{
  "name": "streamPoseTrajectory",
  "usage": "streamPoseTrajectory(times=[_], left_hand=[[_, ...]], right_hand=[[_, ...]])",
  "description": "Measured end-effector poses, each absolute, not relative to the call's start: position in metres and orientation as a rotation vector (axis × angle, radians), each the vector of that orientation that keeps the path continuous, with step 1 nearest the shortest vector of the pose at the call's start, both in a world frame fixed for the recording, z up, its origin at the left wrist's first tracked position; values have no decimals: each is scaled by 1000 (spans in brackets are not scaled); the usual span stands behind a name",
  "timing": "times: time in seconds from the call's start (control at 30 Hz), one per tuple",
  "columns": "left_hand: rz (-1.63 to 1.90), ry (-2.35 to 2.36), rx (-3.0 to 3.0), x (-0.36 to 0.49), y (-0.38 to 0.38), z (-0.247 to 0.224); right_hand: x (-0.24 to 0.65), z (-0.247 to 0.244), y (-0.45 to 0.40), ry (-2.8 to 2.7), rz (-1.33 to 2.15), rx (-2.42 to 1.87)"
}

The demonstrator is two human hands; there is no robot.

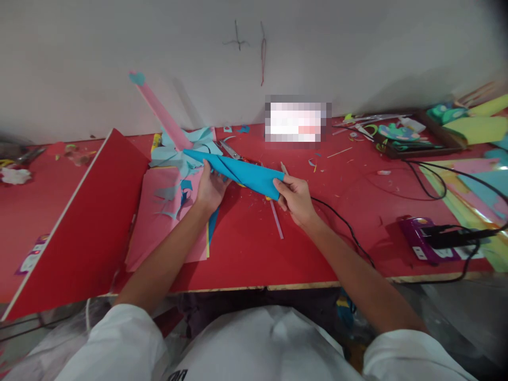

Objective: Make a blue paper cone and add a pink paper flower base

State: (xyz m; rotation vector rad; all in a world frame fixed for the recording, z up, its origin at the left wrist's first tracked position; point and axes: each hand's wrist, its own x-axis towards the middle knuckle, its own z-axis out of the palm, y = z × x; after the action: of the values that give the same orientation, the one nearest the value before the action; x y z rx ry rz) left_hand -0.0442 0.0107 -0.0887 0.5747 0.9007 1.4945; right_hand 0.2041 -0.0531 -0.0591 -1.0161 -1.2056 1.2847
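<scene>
Above a red tabletop, a worker's left hand grips a blue paper cone near its narrow end while the right hand pinches the wide end. Rolling appears largely done; whether the diagonal seam is fastened cannot be told. A pink paper cone, tipped in light blue, stands at left, seemingly further along; the blue one has no contrasting tip. Shirt lettering and power-strip labels are illegible.
</scene>
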Motion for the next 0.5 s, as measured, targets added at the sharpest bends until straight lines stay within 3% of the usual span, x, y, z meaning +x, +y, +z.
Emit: streamPoseTrajectory(times=[0.23, 0.5], left_hand=[[1747, 951, 557, -70, 23, -92], [1906, 1065, 626, -91, 28, -82]], right_hand=[[216, -62, -46, -1439, 885, -1079], [224, -67, -38, -1484, 822, -1077]])
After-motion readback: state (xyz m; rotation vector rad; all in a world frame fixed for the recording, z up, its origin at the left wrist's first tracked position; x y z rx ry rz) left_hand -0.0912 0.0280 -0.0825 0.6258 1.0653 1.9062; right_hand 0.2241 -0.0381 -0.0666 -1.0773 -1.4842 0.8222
